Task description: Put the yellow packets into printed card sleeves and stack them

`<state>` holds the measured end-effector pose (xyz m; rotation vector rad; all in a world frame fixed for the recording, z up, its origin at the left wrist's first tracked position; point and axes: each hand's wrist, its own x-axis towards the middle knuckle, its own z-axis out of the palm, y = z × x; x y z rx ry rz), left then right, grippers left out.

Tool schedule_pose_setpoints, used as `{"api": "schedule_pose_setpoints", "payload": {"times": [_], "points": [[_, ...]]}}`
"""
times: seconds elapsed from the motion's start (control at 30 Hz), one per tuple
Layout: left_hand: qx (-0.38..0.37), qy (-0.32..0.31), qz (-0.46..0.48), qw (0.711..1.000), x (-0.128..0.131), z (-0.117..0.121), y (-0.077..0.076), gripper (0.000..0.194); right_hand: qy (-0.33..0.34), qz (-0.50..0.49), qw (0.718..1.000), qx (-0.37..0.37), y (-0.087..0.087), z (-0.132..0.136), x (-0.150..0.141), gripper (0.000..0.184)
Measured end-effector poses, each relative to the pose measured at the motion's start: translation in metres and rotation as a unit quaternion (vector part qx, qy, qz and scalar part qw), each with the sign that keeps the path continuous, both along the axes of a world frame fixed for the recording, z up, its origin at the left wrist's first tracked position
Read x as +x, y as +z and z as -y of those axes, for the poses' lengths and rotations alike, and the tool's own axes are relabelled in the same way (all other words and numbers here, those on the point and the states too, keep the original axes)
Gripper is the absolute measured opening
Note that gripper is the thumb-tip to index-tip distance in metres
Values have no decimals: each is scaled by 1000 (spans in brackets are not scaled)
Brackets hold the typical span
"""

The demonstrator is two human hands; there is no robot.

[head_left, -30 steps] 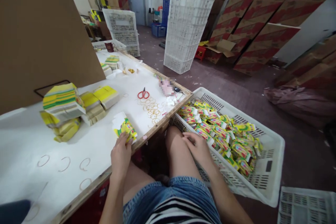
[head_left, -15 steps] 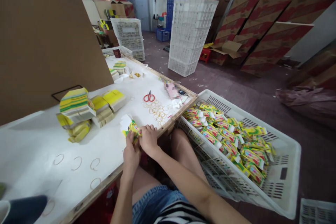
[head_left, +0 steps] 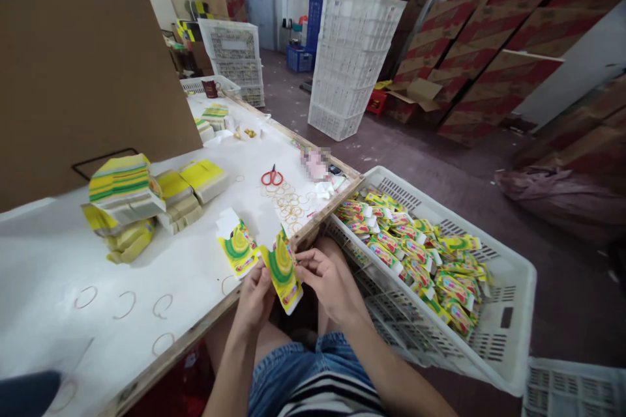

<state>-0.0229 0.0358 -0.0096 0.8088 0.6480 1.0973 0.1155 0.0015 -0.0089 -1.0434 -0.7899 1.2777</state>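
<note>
Just off the table's near edge, above my lap, I hold a flat yellow and green carton blank. My left hand grips its lower side and my right hand pinches its right edge; both hands are closed on it. A short stack of the same blanks lies on the white table just left of my hands. To my right a white plastic crate holds several folded yellow and green cartons.
Bundles of flat blanks sit at the table's left. Red scissors and loose rubber bands lie further back. A tall brown cardboard sheet stands behind the table. Stacked white crates and cardboard boxes fill the floor beyond.
My right hand came from the crate's edge to the stack on the table. Both hands then lifted one blank off the stack and brought it toward my lap.
</note>
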Motion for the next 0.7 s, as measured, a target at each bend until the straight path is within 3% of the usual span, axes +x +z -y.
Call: {"api": "schedule_pose_setpoints", "payload": {"times": [0.13, 0.4, 0.57, 0.7], "points": [[27, -58, 32, 997, 19, 12, 1, 49, -12, 17, 1000, -13, 0, 16, 14, 30], [13, -63, 12, 998, 31, 21, 2, 46, -38, 72, 996, -23, -1, 28, 30, 36], [-13, -10, -50, 999, 38, 22, -4, 41, -27, 91, 995, -36, -1, 33, 31, 38], [22, 23, -143, 989, 44, 23, -8, 46, -83, 161, 983, -39, -9, 34, 33, 34]]}}
